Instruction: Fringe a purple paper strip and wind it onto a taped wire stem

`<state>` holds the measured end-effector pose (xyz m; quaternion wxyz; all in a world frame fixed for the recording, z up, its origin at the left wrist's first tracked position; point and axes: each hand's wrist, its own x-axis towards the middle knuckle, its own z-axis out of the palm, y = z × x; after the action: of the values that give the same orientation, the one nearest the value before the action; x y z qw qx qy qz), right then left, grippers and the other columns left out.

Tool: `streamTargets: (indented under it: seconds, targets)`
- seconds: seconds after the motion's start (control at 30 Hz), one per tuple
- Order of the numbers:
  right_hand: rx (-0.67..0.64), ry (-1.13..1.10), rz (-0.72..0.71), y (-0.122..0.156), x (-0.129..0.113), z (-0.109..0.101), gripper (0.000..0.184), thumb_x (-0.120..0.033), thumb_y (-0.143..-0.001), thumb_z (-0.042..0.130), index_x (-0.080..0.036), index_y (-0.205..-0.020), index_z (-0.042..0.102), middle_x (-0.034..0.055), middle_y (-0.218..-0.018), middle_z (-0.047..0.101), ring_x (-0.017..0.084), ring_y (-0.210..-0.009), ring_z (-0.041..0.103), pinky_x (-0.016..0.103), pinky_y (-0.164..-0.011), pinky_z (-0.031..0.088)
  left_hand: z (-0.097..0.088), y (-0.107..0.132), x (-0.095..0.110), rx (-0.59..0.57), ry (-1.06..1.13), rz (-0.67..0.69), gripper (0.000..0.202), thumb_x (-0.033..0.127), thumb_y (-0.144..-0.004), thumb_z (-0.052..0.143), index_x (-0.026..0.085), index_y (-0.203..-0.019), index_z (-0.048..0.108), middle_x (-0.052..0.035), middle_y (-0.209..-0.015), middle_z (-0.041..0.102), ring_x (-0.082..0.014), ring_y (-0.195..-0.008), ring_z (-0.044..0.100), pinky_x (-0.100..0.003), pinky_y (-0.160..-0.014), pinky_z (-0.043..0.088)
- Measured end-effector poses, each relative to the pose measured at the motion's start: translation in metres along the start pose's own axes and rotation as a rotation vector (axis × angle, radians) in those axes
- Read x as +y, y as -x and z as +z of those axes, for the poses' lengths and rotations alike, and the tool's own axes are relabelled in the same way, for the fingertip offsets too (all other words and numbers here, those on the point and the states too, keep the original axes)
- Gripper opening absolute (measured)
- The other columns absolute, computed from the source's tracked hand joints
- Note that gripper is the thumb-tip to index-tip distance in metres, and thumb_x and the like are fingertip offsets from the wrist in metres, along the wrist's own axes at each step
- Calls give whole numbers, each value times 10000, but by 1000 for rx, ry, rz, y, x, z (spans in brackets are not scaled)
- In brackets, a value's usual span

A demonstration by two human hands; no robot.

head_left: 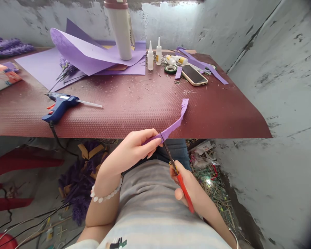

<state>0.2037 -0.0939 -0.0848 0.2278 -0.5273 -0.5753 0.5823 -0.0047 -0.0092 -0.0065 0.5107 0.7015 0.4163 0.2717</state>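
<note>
My left hand (134, 147) pinches one end of a purple paper strip (175, 121) that arches up and right, its far end cut into a fringe. In my right hand (186, 185) sit red-handled scissors (180, 180), fingers wrapped round the handles. The blades meet the strip right beside my left fingertips. Both hands hover over my lap, just in front of the near edge of the dark red table (134, 110). A white bead bracelet (105, 195) circles my left wrist.
On the table lie a blue glue gun (60, 105), purple paper sheets (88, 57), a white tumbler (120, 29), two small glue bottles (154, 55), green tape (170, 69) and a phone (194, 75). Walls close the back and right. Purple flowers (79, 180) and scraps cover the floor.
</note>
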Motion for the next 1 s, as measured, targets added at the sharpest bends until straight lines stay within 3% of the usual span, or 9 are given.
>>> streamTargets:
  seconds: [0.07, 0.2, 0.33, 0.53, 0.67, 0.83, 1.0]
  targets:
    - [42, 106, 27, -2, -5, 0, 237, -408, -914, 520, -241, -873, 357, -65, -673, 382, 110, -508, 382, 233, -518, 268, 0, -1, 0, 14, -67, 4, 278, 322, -985, 484, 172, -752, 509, 64, -615, 499, -67, -562, 408, -213, -547, 324]
    - [135, 295, -11, -5, -10, -3, 357, -339, -768, 673, -239, -849, 339, -81, -656, 368, 124, -595, 275, 236, -566, 284, -1, -3, -1, -29, -166, 21, 269, 292, -990, 470, 177, -748, 498, 67, -633, 523, -71, -583, 434, -215, -578, 348]
    - [99, 219, -42, -7, -6, -3, 296, -313, -783, 621, -240, -834, 339, -87, -637, 340, 122, -586, 241, 231, -532, 239, -1, -5, -3, -51, -186, 32, 281, 292, -993, 462, 179, -737, 488, 69, -634, 520, -72, -583, 434, -216, -583, 353]
    - [63, 68, -10, -9, -2, -2, 66, -196, -843, 438, -233, -863, 387, -71, -619, 416, 113, -520, 397, 216, -510, 264, -1, -10, -5, -48, -154, 35, 281, 316, -998, 462, 177, -756, 502, 71, -634, 522, -66, -583, 432, -205, -578, 351]
    - [54, 65, -67, -10, 2, -3, 85, -261, -873, 443, -229, -832, 376, -72, -593, 394, 112, -507, 373, 215, -497, 262, -2, -12, -4, -39, -134, 16, 287, 306, -992, 472, 169, -743, 510, 68, -621, 521, -60, -571, 428, -197, -565, 342]
    - [59, 18, -128, -11, 9, -2, 246, -372, -880, 498, -226, -750, 349, -60, -622, 347, 108, -553, 310, 226, -513, 250, -2, -11, -2, -40, -78, -51, 297, 329, -980, 485, 157, -745, 544, 56, -594, 503, -64, -538, 409, -198, -515, 317]
    - [-29, -201, -76, -9, 12, 2, 525, -690, -840, 548, -225, -716, 338, -65, -623, 271, 94, -536, 188, 234, -473, 177, -1, -10, -3, -50, 44, -65, 337, 424, -984, 458, 165, -794, 560, 45, -584, 527, -78, -516, 426, -204, -500, 331]
